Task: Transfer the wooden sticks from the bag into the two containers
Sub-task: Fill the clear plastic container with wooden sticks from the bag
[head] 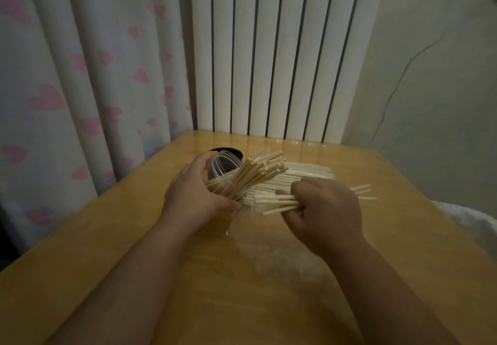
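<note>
Sticks (279, 202) clutched in our right hand (325, 210) may snag those fanning from the tilted jar (217, 167) our left hand (193, 191) grips, spilling them.

Head view dim, warm yellow cast throughout. I log the radiator (269, 49) as the brightest area (grey-white, not blown out). Small glints line the table (309, 148) at its far edge. Sticks (258, 175) at centre read fairly sharp; the lower frame goes dark and soft. Curtain (67, 76) folds lean and bow toward the left edge: wide-angle distortion. 1 view only.
</note>
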A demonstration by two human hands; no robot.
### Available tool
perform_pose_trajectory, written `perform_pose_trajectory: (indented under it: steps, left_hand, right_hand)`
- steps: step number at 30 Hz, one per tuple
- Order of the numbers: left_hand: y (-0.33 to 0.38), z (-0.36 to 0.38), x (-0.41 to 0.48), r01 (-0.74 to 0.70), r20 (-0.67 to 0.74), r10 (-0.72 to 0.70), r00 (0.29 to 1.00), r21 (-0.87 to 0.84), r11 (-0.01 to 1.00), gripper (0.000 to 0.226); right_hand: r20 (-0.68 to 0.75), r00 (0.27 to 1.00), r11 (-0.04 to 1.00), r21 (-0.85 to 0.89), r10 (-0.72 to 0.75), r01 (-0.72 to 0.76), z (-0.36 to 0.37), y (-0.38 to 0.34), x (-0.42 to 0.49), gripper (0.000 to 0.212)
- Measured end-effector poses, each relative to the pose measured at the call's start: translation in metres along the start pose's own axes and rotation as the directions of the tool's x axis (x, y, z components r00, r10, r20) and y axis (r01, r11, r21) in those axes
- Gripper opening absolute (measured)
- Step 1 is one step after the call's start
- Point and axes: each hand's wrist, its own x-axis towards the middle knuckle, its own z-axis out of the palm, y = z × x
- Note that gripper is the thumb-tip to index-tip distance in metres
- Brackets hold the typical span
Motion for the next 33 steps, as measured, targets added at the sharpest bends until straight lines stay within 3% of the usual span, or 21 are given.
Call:
perform_pose_trajectory:
  steps: [3, 9, 13, 16, 19, 22, 27, 30, 33]
  left_hand:
    - [0.0, 0.0, 0.0, -0.008, 0.006, 0.008, 1.0, 0.002, 1.0, 0.113]
    - [0.001, 0.0, -0.002, -0.018, 0.027, 0.018, 0.999, 0.006, 1.0, 0.113]
    - [0.003, 0.001, -0.002, -0.028, 0.041, 0.026, 0.999, 0.034, 0.999, 0.111]
    - [0.003, 0.001, -0.003, -0.031, 0.054, 0.029, 0.998, 0.039, 0.999, 0.109]
    - [0.004, 0.001, -0.003, -0.037, 0.07, 0.034, 0.997, 0.048, 0.998, 0.108]
    - [0.004, 0.0, -0.003, -0.044, 0.076, 0.038, 0.996, 0.075, 0.996, 0.11]
    - [0.004, 0.0, -0.002, -0.049, 0.081, 0.043, 0.996, 0.076, 0.996, 0.109]
    - [0.004, 0.0, -0.001, -0.054, 0.081, 0.048, 0.996, 0.078, 0.995, 0.109]
    - [0.003, 0.0, -0.002, -0.053, 0.084, 0.047, 0.995, 0.07, 0.996, 0.109]
  right_hand:
    - [-0.163, 0.986, 1.0, -0.013, -0.026, 0.024, 0.004, 0.002, 0.0, 0.035]
    - [-0.19, 0.965, 0.982, 0.082, 0.18, -0.167, 0.005, -0.001, 0.002, 0.038]
    - [-0.297, 0.878, 0.884, 0.4, 0.376, -0.243, 0.012, 0.004, -0.002, 0.033]
    - [-0.394, 0.813, 0.852, 0.475, 0.429, -0.219, 0.011, 0.005, -0.002, 0.028]
    - [-0.448, 0.781, 0.858, 0.47, 0.435, -0.208, 0.008, 0.006, 0.001, 0.034]
    - [-0.493, 0.817, 0.934, 0.325, 0.3, -0.147, 0.009, 0.006, 0.002, 0.048]
    - [-0.447, 0.861, 0.952, 0.28, 0.244, -0.124, 0.01, 0.003, 0.001, 0.053]
    - [-0.438, 0.852, 0.902, 0.422, 0.287, -0.087, 0.007, -0.002, 0.003, 0.038]
    - [-0.406, 0.807, 0.788, 0.604, 0.43, -0.116, 0.001, -0.008, 0.007, 0.021]
